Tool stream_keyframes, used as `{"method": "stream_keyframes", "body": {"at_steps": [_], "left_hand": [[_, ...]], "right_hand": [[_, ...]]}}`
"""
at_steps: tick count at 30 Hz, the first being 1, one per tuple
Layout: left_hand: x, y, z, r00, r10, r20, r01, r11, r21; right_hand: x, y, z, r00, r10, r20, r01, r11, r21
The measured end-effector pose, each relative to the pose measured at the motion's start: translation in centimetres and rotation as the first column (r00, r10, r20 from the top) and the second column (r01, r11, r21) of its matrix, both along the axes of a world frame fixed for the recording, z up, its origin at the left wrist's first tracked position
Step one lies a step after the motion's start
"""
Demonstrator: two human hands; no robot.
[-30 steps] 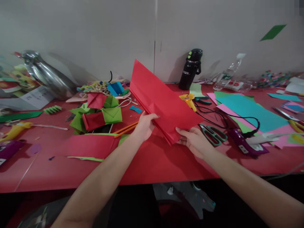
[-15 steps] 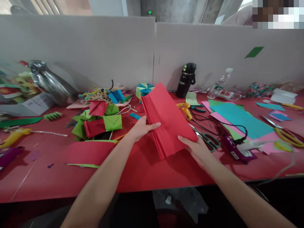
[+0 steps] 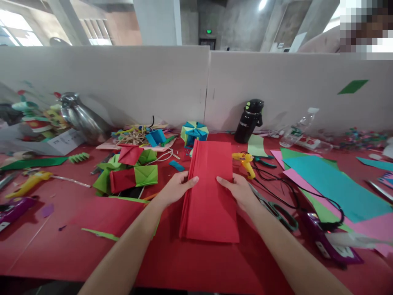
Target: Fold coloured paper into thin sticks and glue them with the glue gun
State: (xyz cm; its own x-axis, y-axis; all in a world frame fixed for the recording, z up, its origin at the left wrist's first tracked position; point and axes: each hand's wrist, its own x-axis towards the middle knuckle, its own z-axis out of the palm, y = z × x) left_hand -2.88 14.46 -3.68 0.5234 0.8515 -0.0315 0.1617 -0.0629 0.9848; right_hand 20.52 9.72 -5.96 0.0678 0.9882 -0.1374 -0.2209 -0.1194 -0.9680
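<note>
A folded sheet of red paper [image 3: 213, 196] is held between both hands above the table, its long sides running away from me. Narrow folds lie along its left edge. My left hand [image 3: 178, 186] is closed on that folded edge, thumb on top and fingers partly hidden beneath. On the opposite edge, my right hand [image 3: 238, 189] pinches the paper with its thumb on top; its other fingers are mostly underneath. Left of my hands lie several folded red and green paper pieces [image 3: 145, 175]. Grey-handled scissors [image 3: 284, 217] rest beside my right forearm.
A yellow glue gun [image 3: 245, 162] with a black cord lies right of the paper. Behind stand a black bottle [image 3: 249, 123], a clear plastic bottle [image 3: 297, 129] and a steel jug [image 3: 82, 116]. Coloured sheets [image 3: 337, 180] and a purple power strip [image 3: 328, 239] are at right.
The red paper has turned from a slant to nearly straight and come down lower in view, both hands still gripping its sides. The camera view has tilted upward.
</note>
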Motion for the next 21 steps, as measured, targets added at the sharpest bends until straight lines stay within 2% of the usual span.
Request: {"method": "stream_keyframes", "body": {"at_steps": [3,5,11,16,21], "left_hand": [[-0.2,0.4,-0.5,0.985,0.148,-0.09,-0.138,0.985,0.107],[-0.1,0.6,-0.8,0.973,0.186,-0.138,-0.164,0.974,0.16],[0.3,0.7,-1.4,0.929,0.3,-0.216,-0.213,0.911,0.352],[0.2,1.1,-2.5,0.882,0.435,-0.18,-0.306,0.819,0.486],[1.7,1.3,-2.6,0.833,0.476,-0.283,-0.284,0.806,0.519]], "right_hand": [[0.0,0.1,-1.9,0.992,-0.088,0.095,0.08,0.994,0.079],[0.2,0.1,-2.4,0.983,-0.105,0.147,0.089,0.99,0.112],[0.3,0.5,-2.5,0.927,-0.181,0.327,0.126,0.975,0.182],[0.5,0.9,-2.8,0.915,-0.22,0.338,0.133,0.956,0.263],[0.4,0.9,-2.7,0.887,-0.241,0.394,0.114,0.941,0.318]]}}
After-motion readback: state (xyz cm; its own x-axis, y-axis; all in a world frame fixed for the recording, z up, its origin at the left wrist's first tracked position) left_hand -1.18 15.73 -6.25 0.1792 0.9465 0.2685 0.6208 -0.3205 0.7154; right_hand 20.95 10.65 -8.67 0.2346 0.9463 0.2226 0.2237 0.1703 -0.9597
